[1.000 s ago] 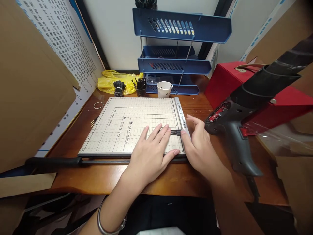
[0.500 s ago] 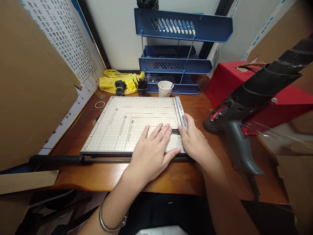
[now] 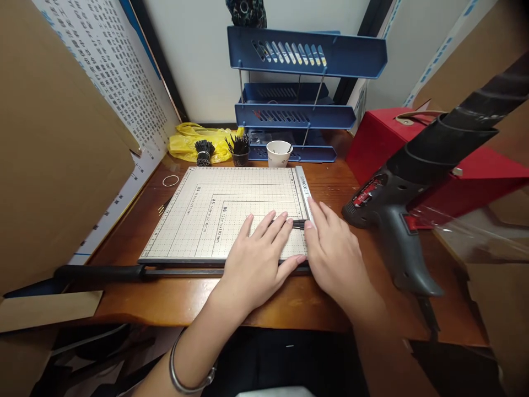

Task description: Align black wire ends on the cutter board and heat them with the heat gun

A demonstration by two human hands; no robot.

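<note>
A white gridded paper cutter (image 3: 177,220) lies on the desk, its long black-handled blade arm (image 3: 99,272) down along the front edge. My left hand (image 3: 256,262) rests flat on the board with fingers spread, covering part of a small bundle of thin black strands (image 3: 298,224). The strands' right ends show beside the cutter's metal guide rail (image 3: 303,184). Over that rail lies my right hand (image 3: 333,245), fingers stretched forward and thumb at the strand ends. Whether the thumb presses on them is hard to see.
Behind the cutter stand a tied black bundle (image 3: 204,153), a dark cup of black strands (image 3: 239,151), a white paper cup (image 3: 279,154) and a yellow bag (image 3: 184,144). A blue tray rack (image 3: 297,116) rises behind. At right are a heat gun (image 3: 407,237) and a red box (image 3: 487,190).
My right hand has shifted from gripping around the rail's outer side to lying over it with fingers extended. My left hand stays flat on the board. The view has tilted slightly.
</note>
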